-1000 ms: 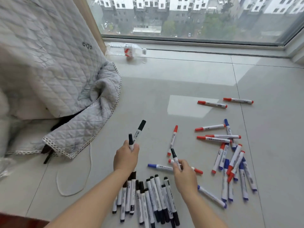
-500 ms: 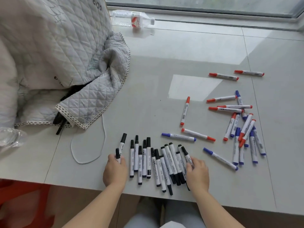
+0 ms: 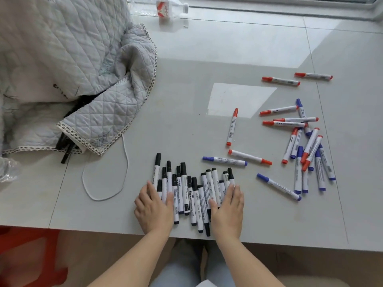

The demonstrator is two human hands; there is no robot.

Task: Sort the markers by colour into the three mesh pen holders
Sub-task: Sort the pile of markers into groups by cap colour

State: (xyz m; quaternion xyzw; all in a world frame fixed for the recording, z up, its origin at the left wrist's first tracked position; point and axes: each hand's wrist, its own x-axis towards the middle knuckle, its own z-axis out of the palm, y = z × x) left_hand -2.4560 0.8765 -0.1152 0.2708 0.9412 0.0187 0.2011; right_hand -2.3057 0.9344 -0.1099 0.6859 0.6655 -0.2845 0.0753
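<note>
Where I look down, head view: black markers (image 3: 187, 195) bunched at the table's (image 3: 269, 224) near edge.
Left hand (image 3: 154, 210): flat, fingers straight, pressing the bunch's left side.
Right hand (image 3: 228, 210): flat, pressing its right side.
Red markers (image 3: 280, 81), blue markers (image 3: 224, 161): scattered right, mixed.
Quilt (image 3: 87, 79): far left.
Holders: I see none.

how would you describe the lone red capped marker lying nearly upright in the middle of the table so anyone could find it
Start at the bright rectangular light patch on the grey tiled table. Just below its lower edge lies a white marker with red cap, alone, pointing away from the person. Its neighbours lie crosswise or in piles.
</note>
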